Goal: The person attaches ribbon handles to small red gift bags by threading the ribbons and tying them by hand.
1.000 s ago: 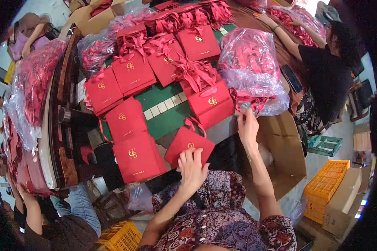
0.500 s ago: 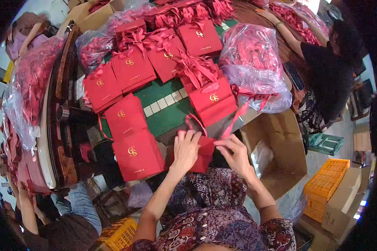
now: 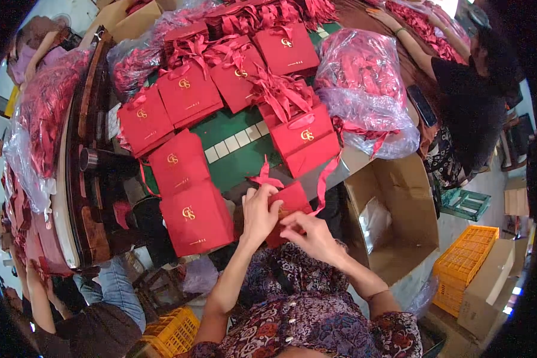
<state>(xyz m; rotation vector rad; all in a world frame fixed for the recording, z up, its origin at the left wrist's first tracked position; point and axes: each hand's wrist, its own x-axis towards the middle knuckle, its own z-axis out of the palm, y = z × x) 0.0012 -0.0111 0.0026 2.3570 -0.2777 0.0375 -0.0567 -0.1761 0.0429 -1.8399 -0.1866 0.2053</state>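
Observation:
A small red paper gift bag [image 3: 293, 196] is held close in front of my body at the table's near edge. My left hand [image 3: 258, 216] is closed on its left side, thumb over the front. My right hand [image 3: 310, 234] pinches at the lower front of the same bag, with its fingertips partly hidden. A red ribbon [image 3: 323, 182] curls loosely by the bag's right edge, and another red ribbon [image 3: 265, 175] sticks up beyond my left hand. Left of it lies a stack of flat red bags [image 3: 197, 221]; a further red bag pile [image 3: 307, 140] with ribbons lies just beyond.
Several more red bag stacks [image 3: 188, 95] cover the green tabletop [image 3: 224, 128]. A plastic-wrapped bundle [image 3: 364, 89] sits at the right, above an open cardboard box [image 3: 400, 221]. Orange crates [image 3: 465, 262] stand on the floor. Co-workers sit at the right [image 3: 471, 101] and lower left [image 3: 89, 328].
My right hand has let go of the ribbon and moved left and down onto the bag's front. The ribbon now hangs free. My left hand has shifted slightly, thumb now on the bag.

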